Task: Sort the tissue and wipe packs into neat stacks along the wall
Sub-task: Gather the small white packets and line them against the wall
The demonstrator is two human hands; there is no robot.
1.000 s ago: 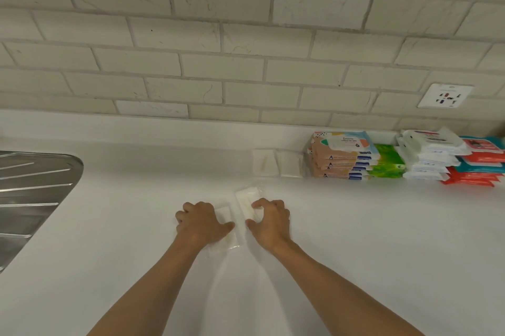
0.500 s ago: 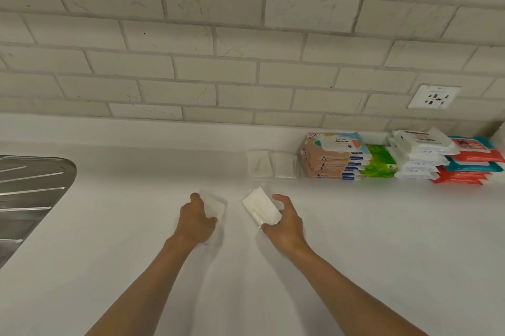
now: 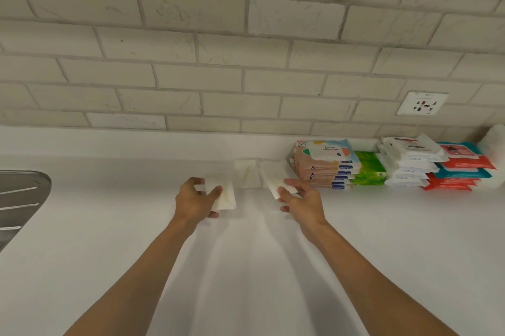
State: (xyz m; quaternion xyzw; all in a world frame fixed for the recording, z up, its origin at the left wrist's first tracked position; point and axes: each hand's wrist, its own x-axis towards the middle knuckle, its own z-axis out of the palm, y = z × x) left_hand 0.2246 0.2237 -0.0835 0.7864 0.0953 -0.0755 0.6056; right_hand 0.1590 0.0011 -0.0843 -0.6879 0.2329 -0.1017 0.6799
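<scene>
Both hands have moved up-frame toward the wall since the earlier frame: left hand point(image 3: 197, 199) is pinching a white pack point(image 3: 225, 195), right hand point(image 3: 302, 200) is gripping another white pack point(image 3: 274, 184). They're hovering mid-frame over the counter point(image 3: 246, 267), left of the colored stacks point(image 3: 325, 164) at right.

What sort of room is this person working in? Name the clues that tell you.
Most likely a kitchen: a steel sink drainer set into a white countertop, a brick-tiled backsplash, and a wall socket.

A white worktop point(image 3: 382, 240) runs under a wall of pale brick tiles point(image 3: 218, 48). A steel sink drainer point(image 3: 19, 199) shows at the left edge. A white socket point(image 3: 422, 103) sits on the tiles at right.
</scene>
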